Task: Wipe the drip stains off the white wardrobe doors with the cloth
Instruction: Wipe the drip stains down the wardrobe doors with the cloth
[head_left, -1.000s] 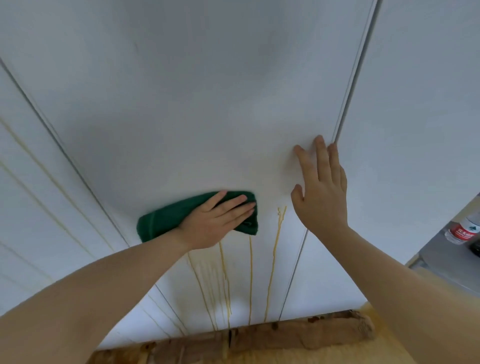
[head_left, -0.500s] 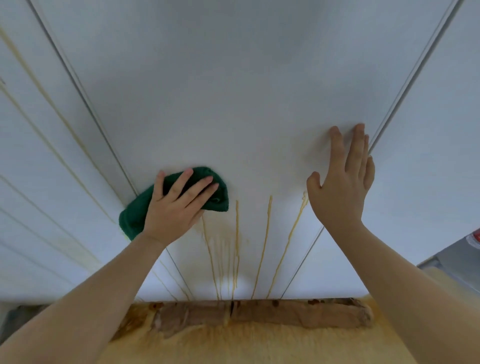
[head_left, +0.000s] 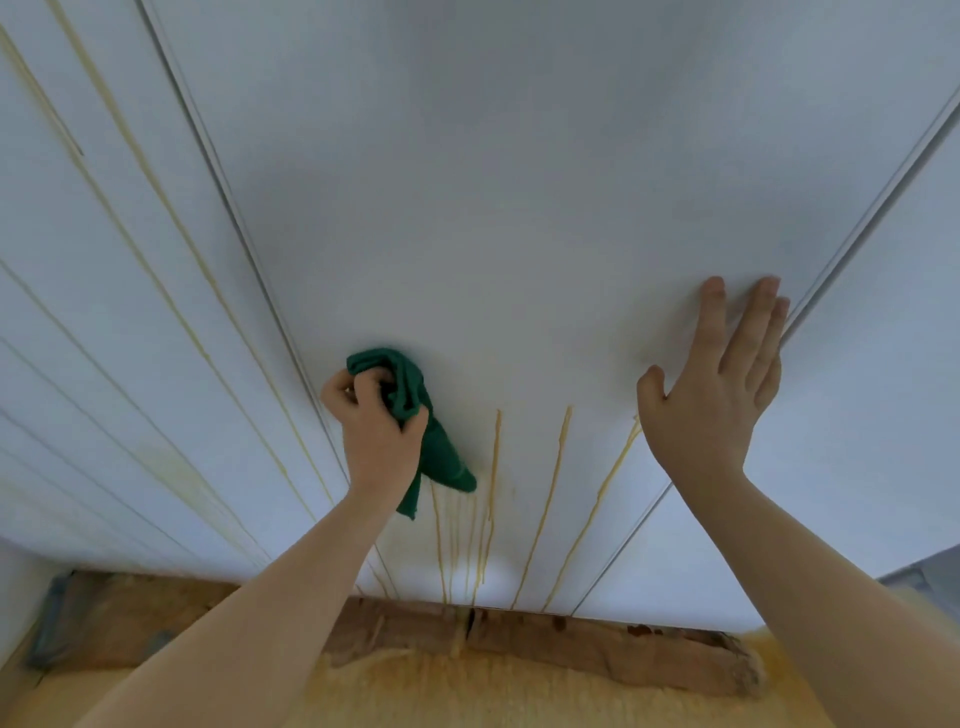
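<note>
A white wardrobe door (head_left: 519, 208) fills the view. Yellow-brown drip stains (head_left: 550, 493) run down its lower part to the bottom edge. My left hand (head_left: 374, 431) grips a bunched dark green cloth (head_left: 415, 415) against the door, just left of the stains; a tail of the cloth hangs below the hand. My right hand (head_left: 722, 389) lies flat on the same door near its right edge, fingers straight and spread upward. More long drips (head_left: 156, 291) streak the door to the left.
A worn brown wooden plinth (head_left: 519, 644) runs below the doors, above a yellow-stained floor (head_left: 493, 696). Door gaps run along the left (head_left: 249, 249) and right (head_left: 852, 249) of the middle door. A grey surface (head_left: 930, 577) shows at the far right.
My left hand went from pressing the cloth flat to gripping it bunched, and the cloth now hangs beside the stains. The view has shifted; my right hand stays flat on the door.
</note>
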